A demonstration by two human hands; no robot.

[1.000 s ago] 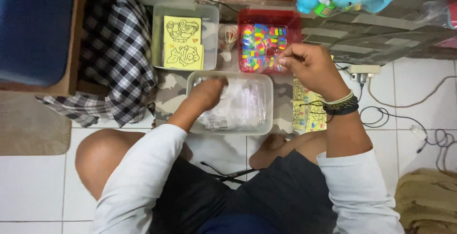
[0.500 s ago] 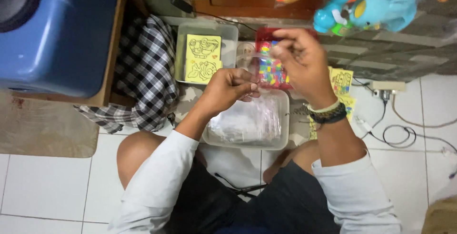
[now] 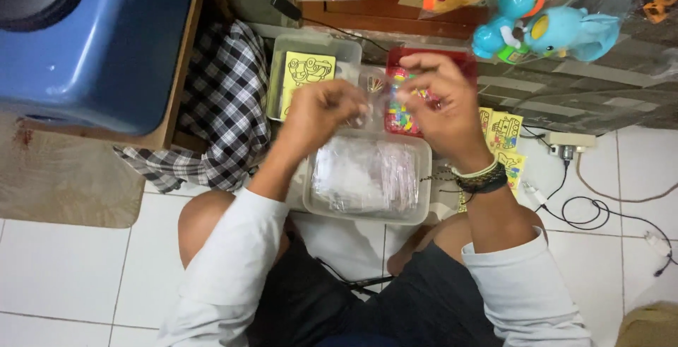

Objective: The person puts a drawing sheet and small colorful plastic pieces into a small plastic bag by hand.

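A small clear plastic bag [image 3: 371, 100] hangs between the two hands, raised above the far edge of the clear tub [image 3: 367, 209] of folded clear bags on the floor. The left hand [image 3: 321, 110] pinches the bag's left side with curled fingers; the right hand [image 3: 438, 103] closes its fingertips on the right side. Behind the hands sits a red tray [image 3: 462, 61] of coloured pieces, and left of it a clear box [image 3: 311, 43] holding a yellow picture card [image 3: 307, 79]. More yellow cards [image 3: 503, 135] lie by the right wrist.

Glossy clear plastic tub [image 3: 311, 199]
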